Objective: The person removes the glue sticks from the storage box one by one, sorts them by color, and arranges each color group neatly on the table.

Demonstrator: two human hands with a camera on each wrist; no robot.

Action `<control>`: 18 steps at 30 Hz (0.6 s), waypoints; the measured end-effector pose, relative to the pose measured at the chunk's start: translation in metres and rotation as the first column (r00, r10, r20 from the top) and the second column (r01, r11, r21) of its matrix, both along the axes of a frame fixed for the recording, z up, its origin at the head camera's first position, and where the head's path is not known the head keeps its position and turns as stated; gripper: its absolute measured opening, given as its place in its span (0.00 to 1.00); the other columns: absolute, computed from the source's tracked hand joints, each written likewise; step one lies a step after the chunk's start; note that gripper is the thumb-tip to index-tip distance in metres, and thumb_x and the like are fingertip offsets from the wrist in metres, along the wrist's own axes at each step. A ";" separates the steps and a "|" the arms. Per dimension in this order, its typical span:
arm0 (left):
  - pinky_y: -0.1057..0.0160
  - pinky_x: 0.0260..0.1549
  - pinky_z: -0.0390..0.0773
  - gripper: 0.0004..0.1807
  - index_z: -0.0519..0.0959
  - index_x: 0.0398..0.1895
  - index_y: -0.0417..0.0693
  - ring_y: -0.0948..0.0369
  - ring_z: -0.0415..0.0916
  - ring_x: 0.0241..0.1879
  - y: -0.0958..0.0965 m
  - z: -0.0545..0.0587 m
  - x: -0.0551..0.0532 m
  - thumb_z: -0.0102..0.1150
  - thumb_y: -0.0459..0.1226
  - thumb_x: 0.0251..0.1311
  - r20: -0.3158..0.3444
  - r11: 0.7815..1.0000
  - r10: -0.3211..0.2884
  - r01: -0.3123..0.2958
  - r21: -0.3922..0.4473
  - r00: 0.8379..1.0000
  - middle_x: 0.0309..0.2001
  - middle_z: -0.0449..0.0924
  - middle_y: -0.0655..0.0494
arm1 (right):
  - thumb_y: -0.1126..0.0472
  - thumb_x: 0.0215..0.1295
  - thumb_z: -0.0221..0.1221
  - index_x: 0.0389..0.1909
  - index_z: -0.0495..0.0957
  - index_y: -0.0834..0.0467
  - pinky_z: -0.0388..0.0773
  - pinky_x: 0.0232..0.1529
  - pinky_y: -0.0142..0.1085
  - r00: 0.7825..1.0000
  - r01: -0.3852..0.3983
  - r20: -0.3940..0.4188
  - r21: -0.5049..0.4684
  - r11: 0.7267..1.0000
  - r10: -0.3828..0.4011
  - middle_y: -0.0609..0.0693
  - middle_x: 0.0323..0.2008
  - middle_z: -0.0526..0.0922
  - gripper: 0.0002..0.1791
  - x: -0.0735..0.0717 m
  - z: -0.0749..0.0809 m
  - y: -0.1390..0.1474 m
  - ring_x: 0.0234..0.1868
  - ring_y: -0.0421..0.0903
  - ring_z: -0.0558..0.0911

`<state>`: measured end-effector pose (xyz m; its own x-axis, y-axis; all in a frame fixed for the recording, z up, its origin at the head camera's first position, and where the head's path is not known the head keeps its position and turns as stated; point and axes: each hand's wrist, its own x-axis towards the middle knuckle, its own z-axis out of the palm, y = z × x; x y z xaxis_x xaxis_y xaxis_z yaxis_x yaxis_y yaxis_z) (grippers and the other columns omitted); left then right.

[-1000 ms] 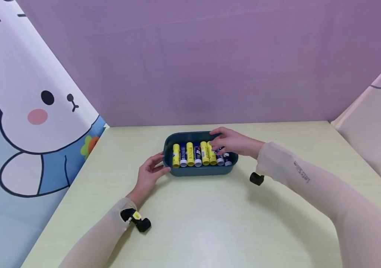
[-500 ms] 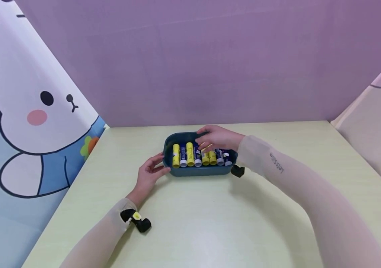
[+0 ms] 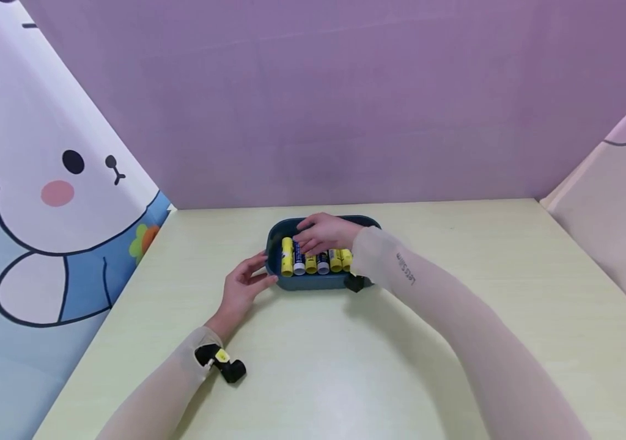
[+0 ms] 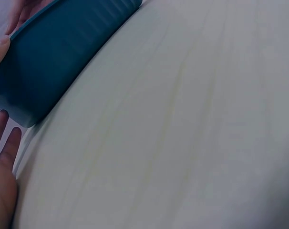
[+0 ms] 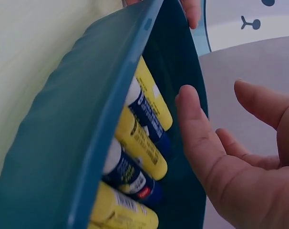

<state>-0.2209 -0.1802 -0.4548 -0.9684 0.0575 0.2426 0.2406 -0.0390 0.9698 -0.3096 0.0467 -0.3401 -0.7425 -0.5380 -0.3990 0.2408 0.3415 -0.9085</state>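
A dark teal plastic basket (image 3: 313, 283) holds a row of yellow glue sticks (image 3: 287, 256) and dark blue glue sticks (image 5: 147, 114) with white ends. My left hand (image 3: 240, 292) holds the basket's left end, thumb at the front corner and fingers along the side. Over the left half of the row hovers my right hand (image 3: 326, 233), its fingers spread and holding nothing. In the right wrist view its fingertips (image 5: 188, 98) reach over the basket's far wall, near the sticks. The right hand and wrist hide the sticks at the right end.
The basket stands on a pale wooden table (image 3: 313, 354), towards its back edge. A purple backdrop (image 3: 346, 110) rises behind it. On the left hangs a cloth with a cartoon rabbit (image 3: 60, 171), and a pale panel (image 3: 615, 226) stands on the right.
My right hand has moved leftward above the row, from the right-hand sticks to the left-hand ones. My left hand stays at the basket's left end, and the sticks remain in their row.
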 end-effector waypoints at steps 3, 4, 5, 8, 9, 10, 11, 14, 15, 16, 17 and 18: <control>0.64 0.56 0.78 0.25 0.73 0.60 0.31 0.51 0.72 0.62 0.001 0.001 0.001 0.65 0.21 0.58 0.004 1.000 0.007 -0.007 0.000 1.000 0.68 0.70 0.44 | 0.63 0.74 0.56 0.73 0.56 0.66 0.78 0.59 0.48 1.000 -0.003 0.021 0.005 1.000 0.003 0.67 0.63 0.73 0.32 -0.003 -0.004 -0.009 0.58 0.60 0.78; 0.64 0.56 0.78 0.25 0.73 0.60 0.31 0.50 0.72 0.62 0.000 0.001 0.001 0.65 0.21 0.58 0.005 1.000 0.007 -0.007 -0.001 1.000 0.68 0.70 0.44 | 0.63 0.74 0.56 0.73 0.56 0.66 0.78 0.58 0.48 1.000 -0.005 0.023 0.010 1.000 0.005 0.67 0.63 0.73 0.32 -0.004 -0.006 -0.011 0.58 0.60 0.79; 0.64 0.56 0.78 0.25 0.73 0.60 0.31 0.49 0.72 0.62 0.000 0.002 0.001 0.64 0.21 0.58 0.006 1.000 0.006 -0.006 0.001 1.000 0.68 0.70 0.44 | 0.63 0.74 0.56 0.73 0.57 0.66 0.79 0.58 0.47 1.000 -0.007 0.024 0.017 1.000 0.007 0.67 0.63 0.74 0.32 -0.005 -0.007 -0.014 0.58 0.59 0.79; 0.65 0.56 0.78 0.25 0.72 0.60 0.30 0.45 0.70 0.63 0.000 0.002 0.001 0.64 0.21 0.58 0.004 1.000 -0.004 0.004 0.005 1.000 0.68 0.69 0.44 | 0.62 0.74 0.56 0.74 0.57 0.66 0.80 0.56 0.46 1.000 -0.006 0.027 0.038 0.999 0.005 0.67 0.62 0.74 0.32 -0.007 -0.010 -0.021 0.57 0.58 0.80; 0.65 0.56 0.78 0.25 0.72 0.60 0.31 0.44 0.70 0.63 0.000 0.002 0.001 0.65 0.21 0.58 0.004 1.000 -0.006 0.006 0.005 1.000 0.68 0.69 0.44 | 0.62 0.74 0.56 0.74 0.56 0.66 0.80 0.56 0.46 1.000 -0.005 0.030 0.044 0.999 0.003 0.67 0.62 0.74 0.33 -0.007 -0.011 -0.023 0.57 0.58 0.80; 0.65 0.55 0.78 0.26 0.72 0.61 0.31 0.44 0.70 0.64 -0.001 0.001 0.001 0.65 0.21 0.58 0.003 1.000 -0.008 0.008 0.003 1.000 0.68 0.69 0.43 | 0.62 0.74 0.56 0.74 0.56 0.66 0.80 0.56 0.45 0.999 -0.005 0.033 0.049 0.999 0.003 0.67 0.62 0.75 0.33 -0.007 -0.011 -0.025 0.57 0.58 0.80; 0.65 0.55 0.78 0.26 0.73 0.61 0.31 0.44 0.70 0.63 -0.001 0.001 0.001 0.65 0.21 0.58 0.002 1.000 -0.008 0.008 0.005 1.000 0.68 0.69 0.44 | 0.62 0.74 0.56 0.74 0.55 0.66 0.80 0.56 0.45 0.999 -0.004 0.037 0.055 0.998 0.002 0.68 0.62 0.75 0.33 -0.007 -0.011 -0.027 0.57 0.58 0.80; 0.64 0.55 0.78 0.25 0.73 0.60 0.31 0.44 0.70 0.63 -0.001 0.000 0.001 0.64 0.21 0.58 -0.003 1.000 -0.008 0.008 0.006 1.000 0.68 0.70 0.44 | 0.62 0.74 0.56 0.75 0.54 0.67 0.80 0.56 0.45 0.999 -0.003 0.053 0.074 0.997 -0.001 0.69 0.62 0.74 0.34 -0.007 -0.010 -0.032 0.57 0.59 0.80; 0.64 0.55 0.78 0.25 0.73 0.60 0.31 0.44 0.70 0.63 -0.001 0.000 0.001 0.64 0.21 0.58 -0.006 1.000 -0.007 0.007 0.007 1.000 0.68 0.70 0.44 | 0.62 0.74 0.56 0.75 0.53 0.68 0.80 0.56 0.45 0.998 -0.003 0.057 0.078 0.997 -0.002 0.69 0.62 0.74 0.34 -0.006 -0.009 -0.033 0.57 0.59 0.80; 0.64 0.55 0.79 0.25 0.73 0.60 0.31 0.43 0.70 0.63 -0.002 -0.001 0.001 0.64 0.21 0.58 -0.007 1.000 -0.005 0.005 0.008 1.000 0.68 0.70 0.43 | 0.63 0.74 0.56 0.74 0.53 0.68 0.80 0.56 0.45 0.998 -0.002 0.059 0.085 0.996 -0.003 0.69 0.61 0.74 0.34 -0.006 -0.009 -0.034 0.57 0.59 0.80; 0.64 0.55 0.79 0.25 0.73 0.60 0.30 0.43 0.70 0.62 -0.002 -0.001 0.001 0.64 0.20 0.58 -0.009 1.000 -0.004 0.004 0.010 1.000 0.68 0.70 0.43 | 0.63 0.74 0.56 0.74 0.53 0.68 0.80 0.56 0.45 0.998 0.000 0.062 0.091 0.996 -0.005 0.69 0.61 0.74 0.34 -0.006 -0.008 -0.035 0.56 0.60 0.80; 0.64 0.55 0.79 0.25 0.73 0.60 0.30 0.42 0.70 0.62 -0.002 -0.002 0.001 0.64 0.20 0.58 -0.011 1.000 -0.002 0.002 0.010 1.000 0.68 0.70 0.42 | 0.64 0.74 0.56 0.74 0.54 0.69 0.80 0.55 0.45 0.998 -0.002 0.063 0.099 0.995 -0.004 0.69 0.61 0.74 0.34 -0.006 -0.008 -0.035 0.56 0.60 0.80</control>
